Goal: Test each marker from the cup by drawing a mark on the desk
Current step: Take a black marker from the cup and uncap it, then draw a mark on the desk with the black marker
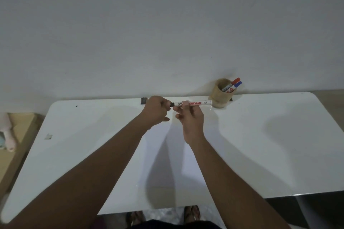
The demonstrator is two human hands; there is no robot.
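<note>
A white marker point(199, 103) with red lettering lies level above the white desk point(260, 154), near its far edge. My right hand point(189, 119) grips the barrel from below. My left hand point(155, 110) is closed around the marker's black cap end point(172, 104). Whether the cap is on or coming off I cannot tell. Just right of the marker's tail stands a tan cup point(220, 95) against the wall. A red-capped marker point(235, 81) and a blue-capped marker point(237, 84) lean out of it to the right.
A small dark clip point(143, 100) sits at the desk's far edge beside my left hand. A scrap of tape point(48, 136) lies on the desk's left part. A brown box with pale objects point(7, 135) stands off the left side. Feet point(191, 213) show below the near edge.
</note>
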